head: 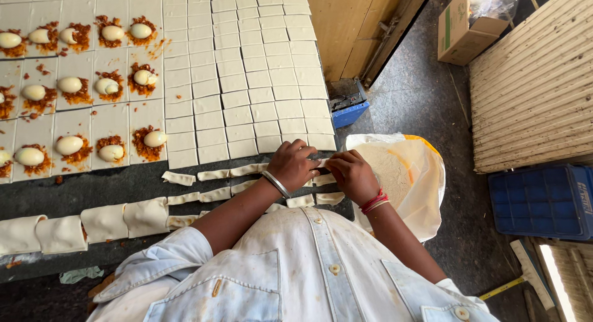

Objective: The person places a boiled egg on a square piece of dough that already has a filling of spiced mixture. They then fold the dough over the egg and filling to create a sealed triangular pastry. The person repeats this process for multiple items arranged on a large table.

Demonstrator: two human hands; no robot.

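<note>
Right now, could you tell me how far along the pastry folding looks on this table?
Done: a row of folded parcels lies at the near left. In hand: the left hand and right hand meet over a small dough piece at the table edge. Left: egg-topped squares lie open, and many plain cut squares carry no filling.

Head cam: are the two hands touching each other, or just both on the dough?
Cannot tell. The head view shows the left hand and right hand close together over a small dough piece at the table edge, but the fingertips there are too small to separate.
</note>
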